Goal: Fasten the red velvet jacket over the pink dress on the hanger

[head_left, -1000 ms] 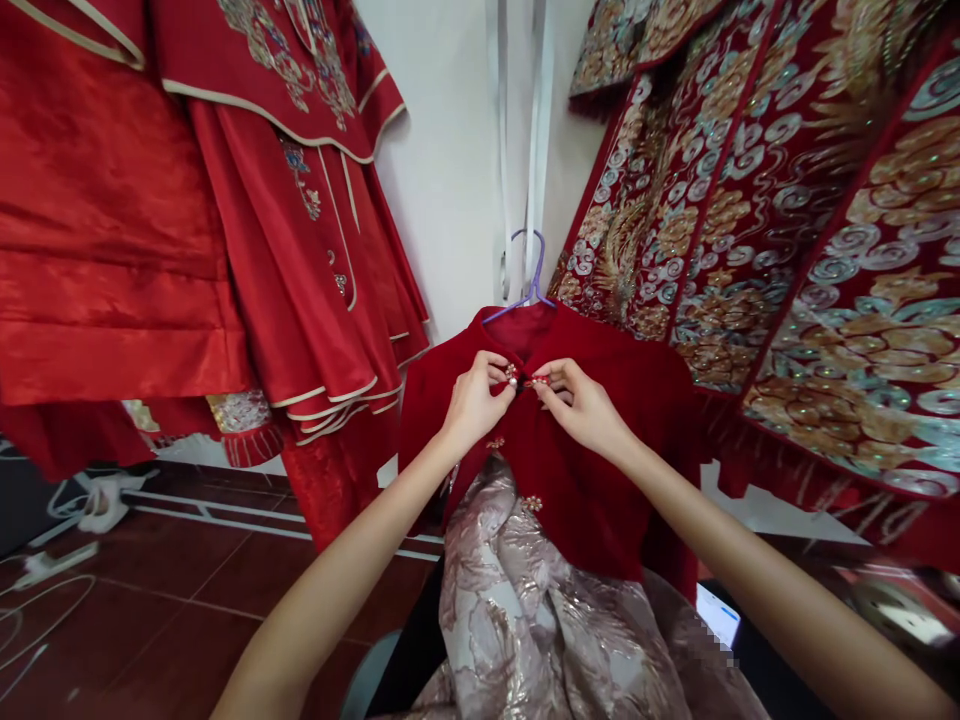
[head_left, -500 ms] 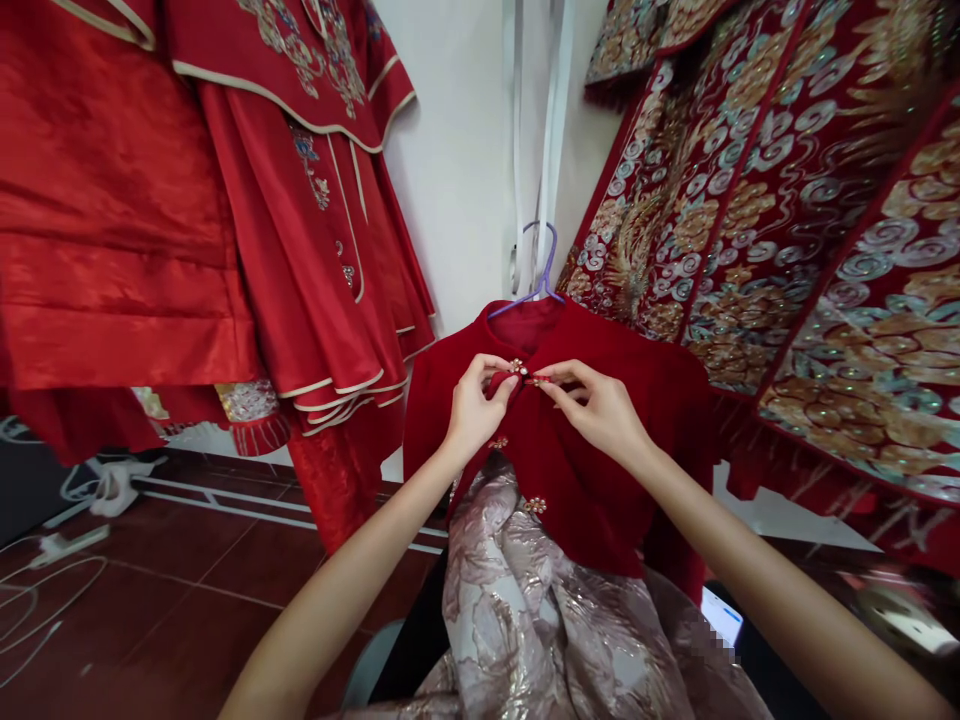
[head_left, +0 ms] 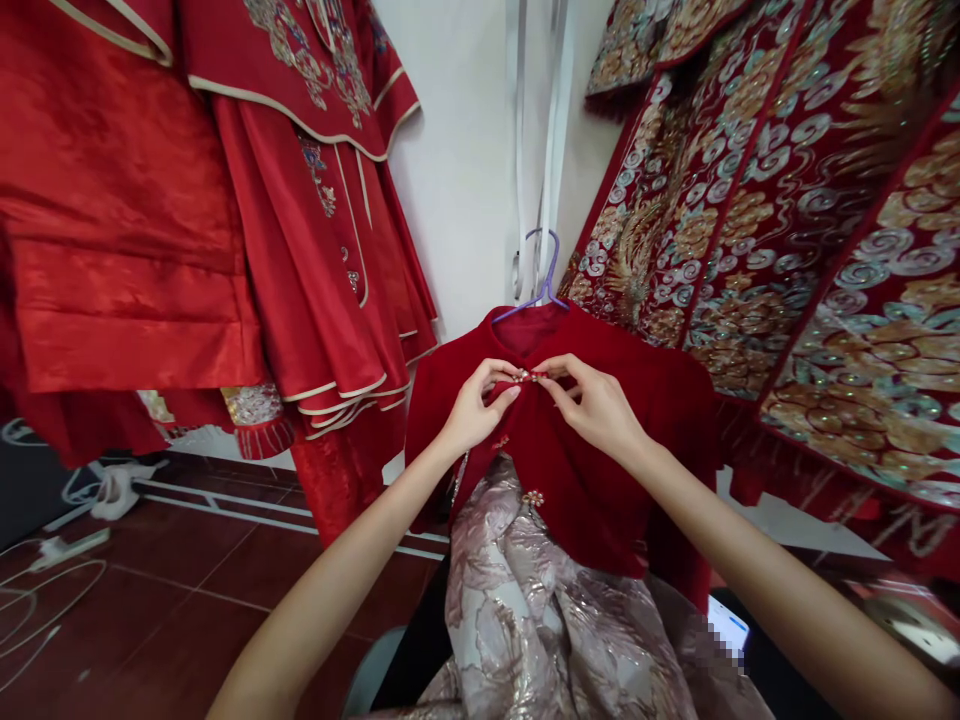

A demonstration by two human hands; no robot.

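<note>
A dark red velvet jacket [head_left: 592, 480] hangs in front of me on a purple hanger [head_left: 541, 280], over a pale pink brocade skirt [head_left: 540, 620]. My left hand [head_left: 472, 410] pinches the left side of the jacket's collar at a small jewelled clasp [head_left: 525, 376]. My right hand [head_left: 596, 405] pinches the right side of the same clasp, fingertips almost meeting the left ones. Two more jewelled buttons [head_left: 532, 497] run down the jacket's front below my hands.
Bright red satin garments [head_left: 225, 220] with embroidery hang at the left. Heavily embroidered red and gold robes [head_left: 787, 220] hang at the right. A white wall [head_left: 465, 150] is behind. White cables [head_left: 45, 570] lie on the dark red tiled floor [head_left: 187, 600].
My hands have shifted slightly upward and closer together at the collar clasp. The view has tilted down a little, so the garments sit lower in frame.
</note>
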